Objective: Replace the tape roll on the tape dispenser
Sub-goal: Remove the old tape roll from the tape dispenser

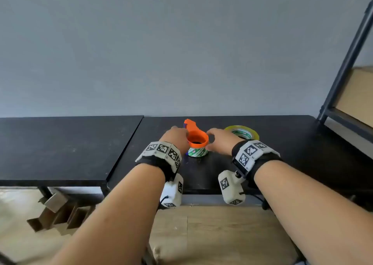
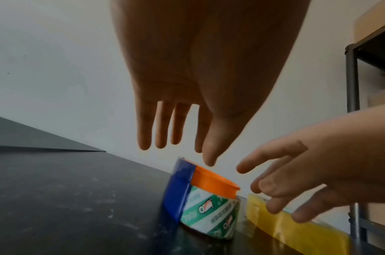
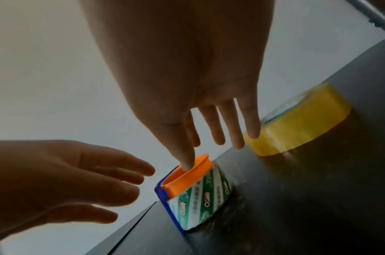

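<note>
While both hands are spread and nothing is gripped, the tape dispenser [image 1: 196, 137], its spent core [image 1: 197, 152] unremoved, is flanked by left hand [image 1: 176, 136] and right hand [image 1: 221, 140]; the fresh roll [image 1: 243, 132] waits at two o'clock.

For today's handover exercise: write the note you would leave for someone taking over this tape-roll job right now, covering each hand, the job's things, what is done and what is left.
Left hand: open, fingers straight, beside the orange dispenser, gripping nothing.
Right hand: open; its thumb looks to dip into the dispenser's orange ring; not gripping.
The dispenser stands on the black table with the used-up green-and-white core still on it.
The new yellow tape roll lies flat to the right, untouched.
Done: nothing visible yet.
Left: pull off the core, fit the yellow roll.
</note>
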The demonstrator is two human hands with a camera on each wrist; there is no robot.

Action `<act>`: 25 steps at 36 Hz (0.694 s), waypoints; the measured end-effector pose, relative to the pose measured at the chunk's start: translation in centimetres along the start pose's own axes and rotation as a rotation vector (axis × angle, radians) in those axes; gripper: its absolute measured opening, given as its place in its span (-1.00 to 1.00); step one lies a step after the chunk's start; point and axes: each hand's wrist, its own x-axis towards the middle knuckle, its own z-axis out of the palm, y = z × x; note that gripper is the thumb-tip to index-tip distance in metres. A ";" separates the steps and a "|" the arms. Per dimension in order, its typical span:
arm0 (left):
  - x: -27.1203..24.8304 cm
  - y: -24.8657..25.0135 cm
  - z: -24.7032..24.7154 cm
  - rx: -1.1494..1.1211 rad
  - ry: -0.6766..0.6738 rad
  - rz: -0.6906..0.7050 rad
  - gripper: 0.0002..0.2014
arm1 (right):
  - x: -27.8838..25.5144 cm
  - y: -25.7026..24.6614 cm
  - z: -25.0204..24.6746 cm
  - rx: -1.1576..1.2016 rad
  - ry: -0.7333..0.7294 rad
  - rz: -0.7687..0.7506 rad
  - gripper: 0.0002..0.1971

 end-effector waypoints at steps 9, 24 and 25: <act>2.6 0.2 1.5 0.045 -0.027 0.071 -0.56 | 3.4 1.0 1.3 0.088 -0.074 0.003 -0.84; 2.6 -0.6 1.5 -0.137 0.010 0.084 -0.74 | 2.6 1.5 1.1 0.237 0.022 0.016 -0.58; 2.5 -0.8 1.4 -0.195 0.031 0.076 -0.75 | 2.6 1.4 0.9 0.234 0.051 0.007 -0.58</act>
